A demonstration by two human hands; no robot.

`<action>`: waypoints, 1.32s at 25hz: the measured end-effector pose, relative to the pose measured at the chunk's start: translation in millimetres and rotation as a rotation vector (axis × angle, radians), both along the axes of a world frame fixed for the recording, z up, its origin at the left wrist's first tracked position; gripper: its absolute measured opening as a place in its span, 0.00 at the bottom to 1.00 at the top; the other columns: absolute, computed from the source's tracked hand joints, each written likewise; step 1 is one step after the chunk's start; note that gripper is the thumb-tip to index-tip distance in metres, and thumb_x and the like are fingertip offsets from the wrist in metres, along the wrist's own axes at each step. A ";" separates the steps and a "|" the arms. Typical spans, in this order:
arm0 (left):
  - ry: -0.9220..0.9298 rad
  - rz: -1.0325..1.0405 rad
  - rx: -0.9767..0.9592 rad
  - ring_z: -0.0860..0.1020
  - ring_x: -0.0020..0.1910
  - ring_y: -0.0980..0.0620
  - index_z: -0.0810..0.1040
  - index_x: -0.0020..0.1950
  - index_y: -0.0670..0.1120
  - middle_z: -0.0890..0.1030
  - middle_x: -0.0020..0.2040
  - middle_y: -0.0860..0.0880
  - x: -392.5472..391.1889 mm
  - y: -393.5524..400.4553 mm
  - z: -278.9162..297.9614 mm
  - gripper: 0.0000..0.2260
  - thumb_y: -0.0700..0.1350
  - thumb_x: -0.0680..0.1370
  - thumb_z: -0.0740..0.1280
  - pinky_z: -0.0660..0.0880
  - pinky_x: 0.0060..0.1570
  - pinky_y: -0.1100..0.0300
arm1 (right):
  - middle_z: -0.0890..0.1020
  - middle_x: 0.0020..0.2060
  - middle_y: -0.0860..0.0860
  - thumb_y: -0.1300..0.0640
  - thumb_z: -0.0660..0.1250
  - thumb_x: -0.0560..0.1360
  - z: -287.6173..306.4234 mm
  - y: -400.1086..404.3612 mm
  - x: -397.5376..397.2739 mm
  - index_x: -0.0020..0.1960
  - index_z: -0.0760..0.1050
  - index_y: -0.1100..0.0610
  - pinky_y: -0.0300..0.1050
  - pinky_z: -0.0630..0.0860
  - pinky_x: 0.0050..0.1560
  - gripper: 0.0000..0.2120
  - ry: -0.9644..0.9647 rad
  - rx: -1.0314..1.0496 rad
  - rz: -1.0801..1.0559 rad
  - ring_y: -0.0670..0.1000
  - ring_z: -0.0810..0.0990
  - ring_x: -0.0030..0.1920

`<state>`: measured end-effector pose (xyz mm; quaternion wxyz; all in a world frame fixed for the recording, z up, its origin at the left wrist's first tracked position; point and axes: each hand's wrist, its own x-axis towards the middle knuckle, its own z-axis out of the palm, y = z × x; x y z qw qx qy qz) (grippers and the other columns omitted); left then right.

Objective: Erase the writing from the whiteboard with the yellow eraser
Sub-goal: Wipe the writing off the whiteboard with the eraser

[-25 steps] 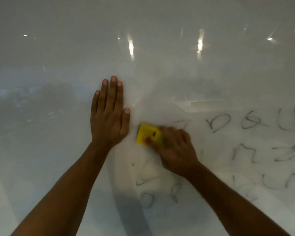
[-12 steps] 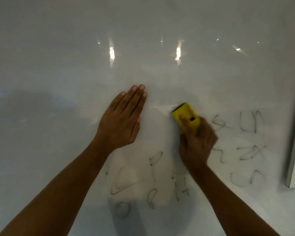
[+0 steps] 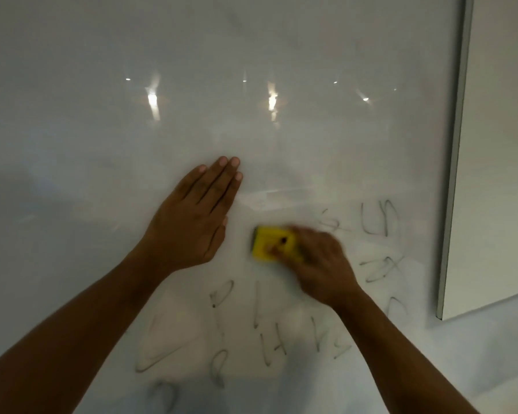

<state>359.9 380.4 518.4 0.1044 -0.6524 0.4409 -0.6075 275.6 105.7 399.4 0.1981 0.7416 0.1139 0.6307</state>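
1. Yellow eraser (image 3: pixel 271 243) sits pressed flat against the whiteboard (image 3: pixel 251 55), gripped by a person's right hand (image 3: pixel 317 261), whose fingers are curled over its right side; the hand is blurred.
2. Left hand (image 3: pixel 192 225) lies open and flat on the board just left of the eraser, fingers together and pointing up and to the right, holding nothing (a narrow strip of bare board separates it from the eraser).
3. Dark marker writing (image 3: pixel 379 218) shows to the right of the eraser, in stacked rows near the board's right edge; the characters are too smeared to read.
4. More strokes (image 3: pixel 274 342) lie below both hands, between the two forearms, among them a faint triangle outline (image 3: pixel 162 345) at lower left.
5. Board surface around the eraser and above the hands looks pale and smudged, with bright light reflections (image 3: pixel 271 100) in a row across its upper half.
6. Metal frame (image 3: pixel 458 144) runs down the board's right edge, with a plain wall panel (image 3: pixel 503 144) beyond it.
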 end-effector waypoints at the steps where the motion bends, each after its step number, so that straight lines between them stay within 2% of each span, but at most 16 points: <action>1: -0.001 -0.001 0.008 0.54 0.85 0.37 0.55 0.85 0.35 0.55 0.85 0.35 -2.1 -10.6 -1.3 0.30 0.45 0.83 0.54 0.54 0.84 0.42 | 0.74 0.68 0.61 0.60 0.70 0.74 6.3 -5.6 -1.3 0.75 0.68 0.44 0.59 0.73 0.60 0.32 -0.072 0.326 0.054 0.63 0.74 0.63; 3: -0.001 -0.009 0.031 0.54 0.86 0.37 0.55 0.85 0.35 0.55 0.85 0.36 -6.4 -33.8 -3.2 0.31 0.45 0.83 0.54 0.55 0.84 0.42 | 0.73 0.68 0.63 0.59 0.66 0.76 3.4 6.5 -1.9 0.76 0.66 0.45 0.59 0.68 0.61 0.30 -0.201 0.786 0.126 0.64 0.72 0.64; 6: 0.015 -0.058 0.074 0.53 0.86 0.37 0.55 0.85 0.35 0.55 0.86 0.36 -11.2 -64.3 -0.6 0.30 0.45 0.83 0.53 0.56 0.84 0.42 | 0.72 0.69 0.60 0.57 0.65 0.79 -26.4 -3.2 -6.4 0.76 0.67 0.44 0.56 0.68 0.60 0.26 0.011 0.076 0.008 0.64 0.75 0.64; 7: 0.012 -0.071 0.088 0.53 0.86 0.37 0.55 0.85 0.35 0.54 0.86 0.36 -11.7 -73.6 0.4 0.30 0.45 0.83 0.53 0.56 0.84 0.42 | 0.71 0.69 0.59 0.56 0.63 0.80 -21.7 -24.1 -8.5 0.75 0.68 0.44 0.56 0.68 0.60 0.25 0.021 0.062 0.002 0.63 0.74 0.64; 10: -0.001 -0.098 0.123 0.52 0.86 0.38 0.55 0.85 0.35 0.54 0.86 0.36 -11.0 -98.6 0.1 0.30 0.46 0.84 0.53 0.56 0.84 0.43 | 0.70 0.70 0.58 0.57 0.62 0.79 -11.3 -30.2 -10.3 0.75 0.67 0.44 0.55 0.65 0.64 0.25 -0.182 0.760 0.099 0.63 0.71 0.66; 11: -0.005 -0.107 0.135 0.52 0.86 0.38 0.54 0.85 0.36 0.53 0.86 0.36 -12.0 -106.5 0.7 0.31 0.46 0.84 0.53 0.56 0.84 0.43 | 0.70 0.69 0.59 0.58 0.62 0.78 -19.5 -21.3 -6.3 0.75 0.66 0.43 0.56 0.66 0.64 0.27 -0.166 0.749 0.054 0.64 0.72 0.66; 14: -0.010 -0.132 0.184 0.53 0.86 0.39 0.55 0.85 0.36 0.54 0.86 0.37 -14.2 -127.3 3.6 0.31 0.47 0.84 0.53 0.57 0.84 0.43 | 0.71 0.69 0.60 0.58 0.67 0.79 -27.3 -54.5 -16.7 0.77 0.65 0.43 0.56 0.69 0.61 0.30 0.014 0.026 -0.051 0.63 0.74 0.64; 15: -0.013 -0.135 0.191 0.53 0.86 0.40 0.55 0.85 0.37 0.54 0.86 0.38 -13.9 -131.3 4.4 0.30 0.47 0.84 0.52 0.57 0.84 0.44 | 0.71 0.70 0.60 0.59 0.69 0.78 -22.0 -78.1 -19.3 0.77 0.66 0.44 0.57 0.69 0.62 0.30 -0.025 0.065 -0.072 0.63 0.73 0.65; 18: -0.006 -0.143 0.200 0.52 0.86 0.41 0.53 0.86 0.39 0.52 0.87 0.40 -12.7 -138.6 5.9 0.29 0.49 0.87 0.49 0.56 0.84 0.44 | 0.70 0.70 0.61 0.60 0.66 0.79 -16.8 -76.9 -18.7 0.76 0.66 0.46 0.59 0.66 0.64 0.27 -0.228 0.758 0.035 0.62 0.70 0.66; 21: -0.002 -0.156 0.220 0.51 0.86 0.42 0.53 0.86 0.39 0.52 0.87 0.40 -13.3 -148.3 7.6 0.29 0.49 0.87 0.48 0.55 0.85 0.45 | 0.71 0.69 0.61 0.56 0.69 0.79 -29.8 -82.5 -20.5 0.77 0.65 0.46 0.58 0.68 0.62 0.28 -0.043 0.150 -0.051 0.63 0.72 0.65; 22: -0.007 -0.156 0.225 0.51 0.86 0.41 0.53 0.86 0.39 0.52 0.87 0.40 -13.7 -152.3 8.2 0.28 0.49 0.87 0.48 0.55 0.85 0.45 | 0.71 0.69 0.60 0.56 0.70 0.78 -21.3 -104.6 -23.2 0.77 0.65 0.45 0.59 0.70 0.62 0.30 -0.030 0.090 -0.058 0.63 0.72 0.65; 25: -0.033 -0.166 0.228 0.52 0.86 0.40 0.53 0.86 0.38 0.53 0.86 0.39 -15.0 -167.0 8.3 0.28 0.48 0.87 0.49 0.55 0.84 0.44 | 0.69 0.70 0.61 0.56 0.63 0.81 3.0 -111.4 -23.4 0.76 0.65 0.44 0.61 0.66 0.66 0.25 -0.241 0.851 0.075 0.62 0.69 0.66; 26: -0.043 -0.175 0.224 0.53 0.86 0.40 0.54 0.86 0.38 0.54 0.86 0.39 -16.4 -172.6 8.1 0.28 0.48 0.87 0.49 0.56 0.84 0.44 | 0.68 0.70 0.61 0.55 0.61 0.82 -4.6 -101.7 -19.2 0.76 0.65 0.46 0.60 0.64 0.67 0.23 -0.263 0.886 0.039 0.62 0.68 0.68; 29: -0.062 -0.206 0.226 0.56 0.85 0.39 0.57 0.85 0.37 0.56 0.86 0.38 -21.2 -194.3 8.6 0.28 0.47 0.86 0.49 0.58 0.84 0.44 | 0.69 0.72 0.60 0.55 0.62 0.82 -19.4 -121.7 -25.2 0.77 0.65 0.45 0.60 0.66 0.67 0.24 -0.027 0.345 -0.008 0.62 0.69 0.69; 32: -0.061 -0.204 0.227 0.55 0.86 0.40 0.56 0.85 0.37 0.55 0.86 0.38 -23.8 -216.7 6.7 0.28 0.47 0.86 0.48 0.56 0.84 0.44 | 0.70 0.70 0.60 0.54 0.59 0.83 -6.5 -135.4 -33.8 0.77 0.64 0.44 0.61 0.67 0.68 0.22 -0.182 0.829 0.048 0.62 0.70 0.67; 33: -0.065 -0.205 0.221 0.55 0.86 0.40 0.56 0.85 0.37 0.56 0.86 0.38 -24.9 -223.3 6.2 0.28 0.47 0.86 0.48 0.57 0.84 0.44 | 0.70 0.70 0.60 0.56 0.60 0.83 -14.9 -125.8 -31.6 0.77 0.64 0.45 0.59 0.66 0.68 0.23 -0.196 0.839 0.024 0.62 0.69 0.67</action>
